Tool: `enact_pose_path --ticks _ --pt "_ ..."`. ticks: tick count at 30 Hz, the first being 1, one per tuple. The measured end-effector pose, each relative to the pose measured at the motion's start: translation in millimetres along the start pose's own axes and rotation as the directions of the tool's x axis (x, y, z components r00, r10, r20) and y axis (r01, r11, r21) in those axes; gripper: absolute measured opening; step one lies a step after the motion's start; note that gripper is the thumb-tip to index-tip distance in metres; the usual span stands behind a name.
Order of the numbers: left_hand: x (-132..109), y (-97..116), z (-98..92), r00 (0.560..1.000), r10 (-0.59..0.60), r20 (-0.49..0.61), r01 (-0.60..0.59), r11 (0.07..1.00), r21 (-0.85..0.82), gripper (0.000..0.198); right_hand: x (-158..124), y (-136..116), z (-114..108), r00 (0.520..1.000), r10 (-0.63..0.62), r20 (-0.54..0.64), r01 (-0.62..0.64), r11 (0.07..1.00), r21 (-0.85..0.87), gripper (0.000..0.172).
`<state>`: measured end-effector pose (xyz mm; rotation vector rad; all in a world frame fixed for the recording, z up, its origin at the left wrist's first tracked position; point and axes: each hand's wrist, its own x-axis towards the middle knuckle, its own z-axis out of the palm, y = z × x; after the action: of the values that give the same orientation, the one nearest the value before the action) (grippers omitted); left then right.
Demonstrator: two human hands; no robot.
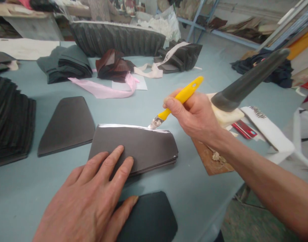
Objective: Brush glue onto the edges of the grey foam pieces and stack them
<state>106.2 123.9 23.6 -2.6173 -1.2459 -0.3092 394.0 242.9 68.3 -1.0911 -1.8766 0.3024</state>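
Held in my right hand (194, 112) is a yellow-handled paintbrush (188, 90), its bristles coated white. The brush tip touches the far edge of a stack of dark brown-grey cut panels (144, 143), where a white wet-looking strip runs along the edge. My left hand (93, 191) lies spread out, fingertips resting on top of this stack. Its thumb is over a dark green-black panel (151, 218) close to me. To the left lies another brown-grey panel stack (68, 121), shaped like a trapezoid.
A tall pile of dark panels (10, 121) stands at far left. Right of the brush are a black tapered handle-like object (249, 82) on a pale block, a brown board (206, 158) and a red item (244, 129). Fabric bundles (65, 64) and a pink strip (101, 89) lie farther back.
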Motion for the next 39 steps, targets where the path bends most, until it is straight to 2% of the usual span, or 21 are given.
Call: enact_pose_path --ticks 6,9,15,19,22,28,33,36,39 --pt "4 -2 -0.1 1.0 0.024 0.012 -0.024 1.0 0.007 0.057 -13 -1 -38 0.998 -0.007 -0.067 -0.005 0.984 -0.177 0.041" --pt "8 -3 -1.4 1.0 0.027 0.013 -0.027 1.0 0.003 0.055 -18 -7 -46 0.991 -0.011 -0.13 -0.013 0.984 -0.178 0.04" --pt "7 -7 -3.1 1.0 0.023 0.0 -0.023 0.999 -0.025 0.054 -20 -13 -25 0.986 0.018 -0.168 -0.024 0.999 -0.033 0.046" --pt "2 -9 2.4 1.0 0.006 0.009 -0.006 1.0 -0.026 0.057 -20 -6 -12 0.988 0.072 -0.134 -0.066 0.996 0.053 0.054" --pt "1 -10 4.1 0.999 -0.022 0.049 0.023 0.999 -0.028 0.059 -22 0 -14 0.988 0.108 -0.108 -0.105 0.994 0.034 0.056" --pt "3 -8 -0.3 0.993 -0.073 0.098 0.08 0.994 -0.068 0.06 -32 8 -36 0.987 0.104 -0.126 -0.114 0.991 -0.073 0.049" --pt "5 -9 -1.9 0.997 -0.031 0.077 0.037 0.996 -0.079 0.057 -35 1 -50 0.977 0.114 -0.179 -0.141 0.979 -0.148 0.042" --pt "6 -10 -2.7 0.998 -0.011 0.055 0.015 0.997 -0.076 0.056 -32 -8 -44 0.976 0.071 -0.206 -0.094 0.991 -0.099 0.042" --pt "9 -9 -4.1 0.999 -0.021 0.035 0.024 0.995 -0.092 0.055 -25 -14 -26 0.979 0.053 -0.195 -0.054 0.999 0.0 0.043"
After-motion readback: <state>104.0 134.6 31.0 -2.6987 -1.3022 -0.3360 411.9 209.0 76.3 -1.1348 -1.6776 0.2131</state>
